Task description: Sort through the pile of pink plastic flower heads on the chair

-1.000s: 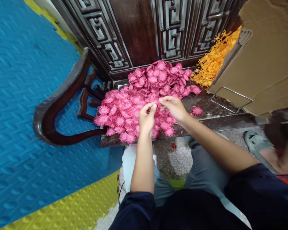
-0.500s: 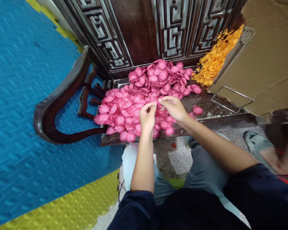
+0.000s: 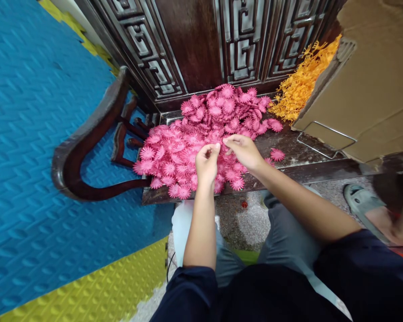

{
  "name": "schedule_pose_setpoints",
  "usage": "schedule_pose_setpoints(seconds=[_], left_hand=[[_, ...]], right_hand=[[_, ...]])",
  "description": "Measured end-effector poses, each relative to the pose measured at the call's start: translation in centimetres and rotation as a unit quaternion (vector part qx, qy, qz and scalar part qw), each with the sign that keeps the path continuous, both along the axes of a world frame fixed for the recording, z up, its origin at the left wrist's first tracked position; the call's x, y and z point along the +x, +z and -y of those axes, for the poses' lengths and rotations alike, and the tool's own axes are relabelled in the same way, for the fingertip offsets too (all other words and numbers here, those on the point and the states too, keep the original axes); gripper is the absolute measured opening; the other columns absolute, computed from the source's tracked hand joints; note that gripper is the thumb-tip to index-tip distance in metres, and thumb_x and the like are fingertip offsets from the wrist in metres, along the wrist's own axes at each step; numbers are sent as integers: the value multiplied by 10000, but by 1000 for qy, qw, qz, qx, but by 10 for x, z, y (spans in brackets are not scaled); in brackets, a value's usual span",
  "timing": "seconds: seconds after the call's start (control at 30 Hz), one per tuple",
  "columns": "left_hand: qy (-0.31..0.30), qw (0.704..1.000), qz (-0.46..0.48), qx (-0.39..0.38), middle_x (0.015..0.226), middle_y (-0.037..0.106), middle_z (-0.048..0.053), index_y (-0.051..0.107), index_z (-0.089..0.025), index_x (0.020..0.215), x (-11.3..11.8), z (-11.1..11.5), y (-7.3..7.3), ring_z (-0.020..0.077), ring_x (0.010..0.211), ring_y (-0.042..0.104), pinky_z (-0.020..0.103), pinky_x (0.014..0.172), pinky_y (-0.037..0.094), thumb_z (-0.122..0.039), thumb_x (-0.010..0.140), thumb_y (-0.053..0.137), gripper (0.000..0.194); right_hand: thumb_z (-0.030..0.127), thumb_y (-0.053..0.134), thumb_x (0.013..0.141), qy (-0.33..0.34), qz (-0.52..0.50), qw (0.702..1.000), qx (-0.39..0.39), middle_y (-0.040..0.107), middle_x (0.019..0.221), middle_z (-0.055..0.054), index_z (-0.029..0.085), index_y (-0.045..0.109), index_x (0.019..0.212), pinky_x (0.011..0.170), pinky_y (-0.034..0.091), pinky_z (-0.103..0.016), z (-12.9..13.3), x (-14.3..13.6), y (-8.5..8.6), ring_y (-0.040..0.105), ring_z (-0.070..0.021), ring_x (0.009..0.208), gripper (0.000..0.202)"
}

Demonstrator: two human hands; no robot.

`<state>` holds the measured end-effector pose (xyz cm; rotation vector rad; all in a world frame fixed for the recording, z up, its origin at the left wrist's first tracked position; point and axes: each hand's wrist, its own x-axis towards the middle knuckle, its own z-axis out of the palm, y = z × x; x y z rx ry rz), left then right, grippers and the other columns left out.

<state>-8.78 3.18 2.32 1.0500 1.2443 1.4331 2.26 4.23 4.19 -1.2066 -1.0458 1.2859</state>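
Observation:
A wide heap of pink flower-shaped pieces (image 3: 174, 147) covers the left part of a dark wooden bench seat (image 3: 289, 154). Over the front of that heap, my left hand (image 3: 207, 162) is closed, thumb and forefinger pinched together. Just to its right, my right hand (image 3: 243, 151) makes a pinch too, its fingertips close to the left ones. Whatever lies between the fingertips is too small to make out. One loose pink flower piece (image 3: 277, 154) rests on the seat, right of my right wrist.
Orange flower-like pieces (image 3: 297, 89) are piled behind a large cardboard sheet (image 3: 372, 89) with a metal wire handle (image 3: 325, 139). A curved wooden armrest (image 3: 83, 156) borders the left side, beside blue matting (image 3: 30, 156). At right is another person's foot in a grey clog (image 3: 362, 201).
Both hands keep nearly the same pinched pose over the pink heap. The whole view has shifted very slightly.

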Motion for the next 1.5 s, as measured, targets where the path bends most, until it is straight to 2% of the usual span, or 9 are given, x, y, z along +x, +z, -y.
schedule_pose_setpoints(seconds=[0.13,0.37,0.53,0.73,1.07,1.33,1.5], left_hand=[[-5,1000,3,-7,640,601,-23,646,-170,704,-2,-1,-3,86,622,516,218,665,409,-354,670,692,192],[7,1000,-18,0,862,709,33,709,-184,828,-3,0,0,136,837,622,282,836,462,-300,681,684,189],[8,1000,2,-6,803,715,18,718,-185,767,-3,-1,-1,133,797,631,282,818,474,-277,649,707,150],[25,999,35,-11,679,689,-4,703,-175,677,-3,-2,-2,104,671,600,251,727,468,-268,587,748,137],[25,998,61,-13,634,663,-24,688,-175,657,-2,-2,-1,82,622,567,229,685,450,-290,576,759,158],[18,1000,9,6,771,701,19,714,-189,751,-1,0,1,130,774,618,289,818,459,-298,635,725,159],[7,1000,9,15,808,707,26,718,-193,770,0,1,4,140,827,623,306,860,456,-297,682,691,139]], right_hand=[[238,591,719,-2,-19,1000,-16,519,553,52,166,557,607,540,398,-232,-1,1,-1,516,-79,483,138],[254,589,732,6,-35,999,-29,536,570,56,168,568,625,554,386,-230,0,0,0,523,-76,482,139],[291,620,719,3,-34,999,-26,523,561,53,169,562,607,551,379,-238,2,0,1,520,-84,484,176],[302,629,719,30,-43,998,-27,530,573,50,171,557,611,559,394,-240,2,1,1,531,-86,496,185],[295,663,672,31,-90,993,-76,561,566,53,168,583,629,515,399,-212,3,2,4,528,-70,474,156],[304,670,682,25,-93,990,-98,576,555,39,171,569,619,501,393,-214,-2,5,5,526,-79,484,179],[327,687,667,17,-90,991,-96,578,555,38,170,569,631,489,371,-207,-2,6,6,534,-75,471,200]])
